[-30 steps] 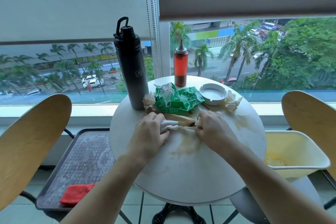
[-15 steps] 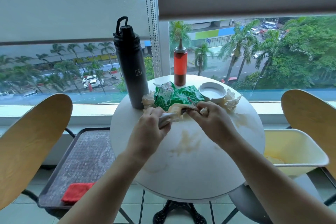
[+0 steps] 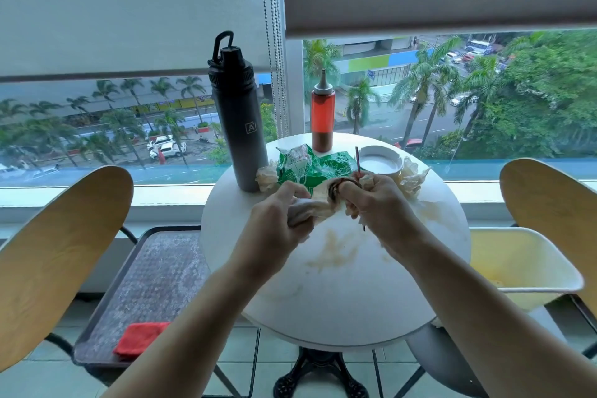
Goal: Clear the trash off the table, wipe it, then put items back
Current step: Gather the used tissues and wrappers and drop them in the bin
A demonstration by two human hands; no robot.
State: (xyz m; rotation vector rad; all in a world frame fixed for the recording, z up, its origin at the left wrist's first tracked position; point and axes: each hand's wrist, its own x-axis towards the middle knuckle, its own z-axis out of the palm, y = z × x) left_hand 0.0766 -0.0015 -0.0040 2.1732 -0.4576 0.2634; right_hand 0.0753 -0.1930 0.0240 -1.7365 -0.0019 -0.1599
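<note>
Trash bundle (image 3: 318, 203) (crumpled tissue w/ a dark wrapper end) is off the table (image 3: 339, 294), held up between both hands just above the tabletop, nearer us than the green wrapper (image 3: 310, 168). We read its long axis as running roughly left-right. Left hand (image 3: 281, 220) clenches the left end; right hand (image 3: 376, 200) grips the right end plus a thin red stick (image 3: 358, 165), which stands near upright out of the fist.

Relative to the bundle: white bin (image 3: 523, 265) lies right and lower, beside the table edge, so right hand is the nearer one for a drop (our judgement, not observed). Green wrapper, two loose tissue wads (image 3: 412, 176) and the white dish (image 3: 381, 163) sit beyond it on the table; black bottle (image 3: 237, 126) beyond-left, red sauce bottle (image 3: 322, 116) straight beyond. Brown stains (image 3: 332, 249) on the tabletop directly below. Red cloth (image 3: 139, 338) on the tray (image 3: 155, 278), left and lower.

Step est.: trash clearing, early; wipe not yet begun.
</note>
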